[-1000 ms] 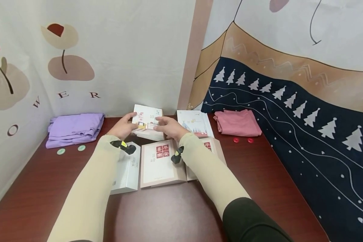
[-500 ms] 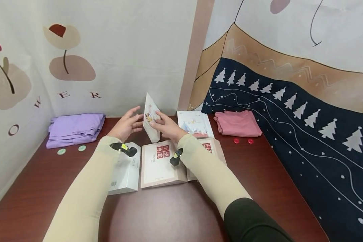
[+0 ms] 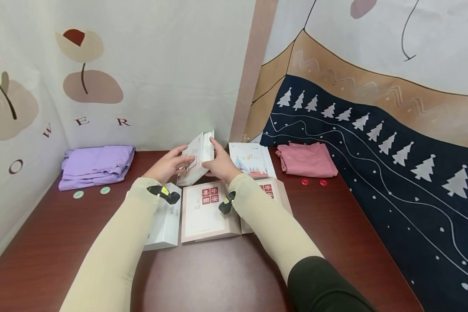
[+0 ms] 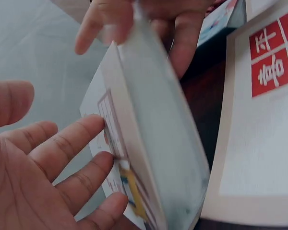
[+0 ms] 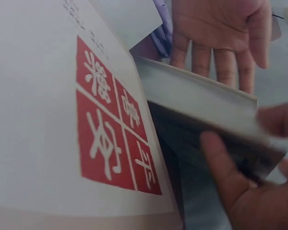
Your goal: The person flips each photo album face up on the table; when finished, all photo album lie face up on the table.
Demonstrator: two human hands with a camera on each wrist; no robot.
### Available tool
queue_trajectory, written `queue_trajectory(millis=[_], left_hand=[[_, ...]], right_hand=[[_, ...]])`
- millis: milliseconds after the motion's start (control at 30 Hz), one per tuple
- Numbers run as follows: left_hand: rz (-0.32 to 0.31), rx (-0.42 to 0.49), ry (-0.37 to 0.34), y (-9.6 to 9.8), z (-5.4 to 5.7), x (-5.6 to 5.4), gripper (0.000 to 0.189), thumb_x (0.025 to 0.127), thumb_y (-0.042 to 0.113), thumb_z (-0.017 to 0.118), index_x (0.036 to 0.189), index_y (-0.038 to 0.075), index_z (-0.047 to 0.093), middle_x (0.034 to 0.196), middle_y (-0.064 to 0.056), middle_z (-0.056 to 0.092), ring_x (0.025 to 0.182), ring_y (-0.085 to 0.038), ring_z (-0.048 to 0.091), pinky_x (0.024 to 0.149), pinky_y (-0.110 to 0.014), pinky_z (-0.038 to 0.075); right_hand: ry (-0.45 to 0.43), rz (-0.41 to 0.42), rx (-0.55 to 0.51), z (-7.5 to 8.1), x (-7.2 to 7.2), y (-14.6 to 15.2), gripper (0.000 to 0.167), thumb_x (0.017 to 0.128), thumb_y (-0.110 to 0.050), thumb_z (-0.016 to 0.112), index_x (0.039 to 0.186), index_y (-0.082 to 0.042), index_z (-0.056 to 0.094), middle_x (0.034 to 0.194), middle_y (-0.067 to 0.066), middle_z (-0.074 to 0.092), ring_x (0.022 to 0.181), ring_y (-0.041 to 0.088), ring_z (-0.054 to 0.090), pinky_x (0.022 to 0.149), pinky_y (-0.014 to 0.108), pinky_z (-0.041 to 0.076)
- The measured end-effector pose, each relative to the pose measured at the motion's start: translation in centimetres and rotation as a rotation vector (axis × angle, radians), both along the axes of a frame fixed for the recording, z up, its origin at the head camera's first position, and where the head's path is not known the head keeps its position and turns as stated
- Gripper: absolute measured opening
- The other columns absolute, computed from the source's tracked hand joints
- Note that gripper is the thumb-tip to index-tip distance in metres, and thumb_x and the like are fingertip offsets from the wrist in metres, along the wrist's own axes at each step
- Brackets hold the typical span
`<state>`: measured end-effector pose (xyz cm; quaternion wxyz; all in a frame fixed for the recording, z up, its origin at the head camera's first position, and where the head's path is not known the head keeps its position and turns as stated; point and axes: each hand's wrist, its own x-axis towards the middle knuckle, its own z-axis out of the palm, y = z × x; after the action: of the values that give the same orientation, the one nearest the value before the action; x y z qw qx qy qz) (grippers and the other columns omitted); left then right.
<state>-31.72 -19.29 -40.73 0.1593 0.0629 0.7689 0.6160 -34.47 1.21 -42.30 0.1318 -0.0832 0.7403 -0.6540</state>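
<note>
A thick white book [image 3: 193, 151] with small printed drawings on its cover stands tilted on edge behind the row of books. My right hand [image 3: 223, 166] grips it by its right end, thumb on one side and fingers on the other, as the right wrist view shows. Against the cover lie the fingertips of my left hand [image 3: 165, 166], fingers spread and fairly straight, with the thumb held off. The pale page block [image 4: 158, 110] faces right in the left wrist view. Just in front lies a book with red character squares [image 3: 204, 214].
A pale grey-white book [image 3: 167, 221] lies front left, a second red-square book [image 3: 282, 197] partly under my right forearm. Behind it lies a white book with a tent drawing [image 3: 251, 157]. Folded purple cloth [image 3: 97, 167] with green buttons and pink cloth [image 3: 307, 159] with red buttons flank them.
The book has gone from lying flat in both hands to standing on edge, and has turned so its pages face right. My left hand came off it, then touched its cover again.
</note>
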Motion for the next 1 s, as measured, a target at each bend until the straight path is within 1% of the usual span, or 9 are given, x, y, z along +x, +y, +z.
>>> queue_trajectory(millis=[133,267,333,433,533,667,800,900,1000], left_hand=[[0.021,-0.091,0.016,-1.0,-1.1,-1.0,0.075,0.112,0.029,0.052,0.171,0.012,0.009,0.172,-0.019,0.027,0.158,-0.039,0.028,0.127,-0.063,0.021],[0.033,-0.155,0.013,-1.8,-1.6,-1.4,0.069,0.114,0.025,0.042,0.170,0.007,0.006,0.171,-0.027,0.021,0.157,-0.048,0.023,0.127,-0.065,0.020],[0.040,-0.160,-0.019,-2.2,-1.7,-1.4,0.068,0.114,0.023,0.039,0.170,0.006,0.003,0.171,-0.029,0.020,0.156,-0.051,0.023,0.126,-0.065,0.022],[0.044,-0.162,-0.077,-2.6,-1.9,-1.3,0.067,0.115,0.022,0.035,0.170,0.007,-0.002,0.168,-0.032,0.026,0.154,-0.050,0.030,0.125,-0.062,0.028],[0.062,-0.152,-0.101,-2.9,-2.0,-1.1,0.067,0.115,0.023,0.034,0.170,0.010,-0.001,0.162,-0.031,0.036,0.147,-0.044,0.042,0.120,-0.055,0.039],[0.092,-0.121,-0.078,-3.2,-2.2,-1.1,0.065,0.115,0.022,0.034,0.170,0.010,0.003,0.158,-0.030,0.041,0.136,-0.037,0.051,0.107,-0.043,0.049],[0.095,-0.086,-0.059,-3.3,-2.4,-1.2,0.064,0.115,0.022,0.032,0.170,0.008,0.003,0.158,-0.031,0.041,0.133,-0.037,0.053,0.099,-0.034,0.053],[0.094,-0.102,-0.041,-3.7,-2.5,-0.9,0.064,0.115,0.022,0.034,0.170,0.009,0.005,0.162,-0.031,0.037,0.141,-0.041,0.050,0.104,-0.038,0.050],[0.110,-0.137,0.011,-4.4,-2.5,-0.1,0.064,0.115,0.020,0.037,0.170,0.009,0.009,0.166,-0.030,0.032,0.147,-0.045,0.044,0.113,-0.049,0.044]], right_hand=[[0.029,-0.073,0.090,-0.1,-0.1,0.0,0.096,0.094,0.010,0.064,0.170,-0.030,0.022,0.171,0.014,0.031,0.137,0.038,0.055,0.097,0.048,0.060],[0.072,-0.142,0.156,-0.1,0.0,0.0,0.087,0.098,-0.010,0.072,0.169,-0.025,0.024,0.173,0.011,0.029,0.154,0.033,0.038,0.121,0.047,0.041],[0.087,-0.161,0.206,-0.2,0.0,0.0,0.088,0.097,-0.016,0.076,0.169,-0.023,0.025,0.172,0.012,0.031,0.157,0.032,0.033,0.126,0.046,0.033],[0.074,-0.157,0.277,-0.4,0.1,-0.1,0.094,0.093,-0.008,0.077,0.169,-0.022,0.024,0.169,0.014,0.036,0.154,0.035,0.038,0.125,0.048,0.034],[0.028,-0.119,0.335,-0.5,0.0,0.0,0.097,0.090,0.002,0.072,0.170,-0.022,0.021,0.169,0.015,0.036,0.152,0.035,0.040,0.124,0.048,0.036],[-0.043,-0.063,0.314,-0.7,-0.2,0.1,0.093,0.094,-0.007,0.072,0.170,-0.022,0.020,0.173,0.013,0.029,0.157,0.034,0.031,0.128,0.050,0.028],[-0.059,-0.068,0.247,-0.9,-0.6,0.4,0.086,0.099,-0.023,0.073,0.169,-0.021,0.024,0.175,0.010,0.026,0.160,0.035,0.026,0.129,0.052,0.024],[-0.040,-0.093,0.219,-0.9,-0.6,0.7,0.082,0.100,-0.030,0.072,0.168,-0.021,0.028,0.174,0.009,0.027,0.160,0.034,0.027,0.129,0.052,0.025],[-0.036,-0.113,0.173,-0.7,-0.1,0.8,0.080,0.100,-0.033,0.072,0.167,-0.021,0.031,0.174,0.008,0.028,0.160,0.032,0.027,0.129,0.050,0.026]])
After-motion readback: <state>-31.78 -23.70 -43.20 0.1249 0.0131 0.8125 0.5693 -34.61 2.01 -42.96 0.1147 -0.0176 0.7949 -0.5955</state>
